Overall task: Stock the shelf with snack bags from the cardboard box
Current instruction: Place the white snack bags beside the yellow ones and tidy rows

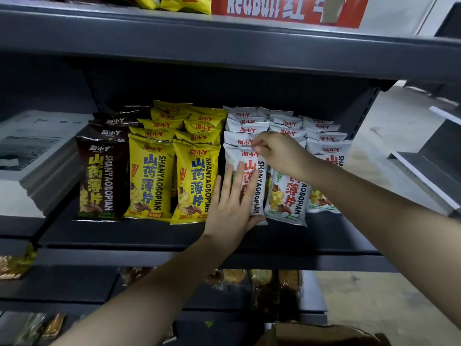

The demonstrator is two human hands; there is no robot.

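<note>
My left hand (pixel 232 203) presses flat, fingers straight, on the front white bag (pixel 259 191). My right hand (pixel 282 153) pinches its top edge. Just beside stand yellow bags (pixel 194 181).

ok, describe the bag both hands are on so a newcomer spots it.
Middle dark shelf, rows of brown, yellow and white snack bags. Take the front white bag beside the yellow rows. It alone has the left hand flat on its face and the right hand pinching its top edge.
</note>
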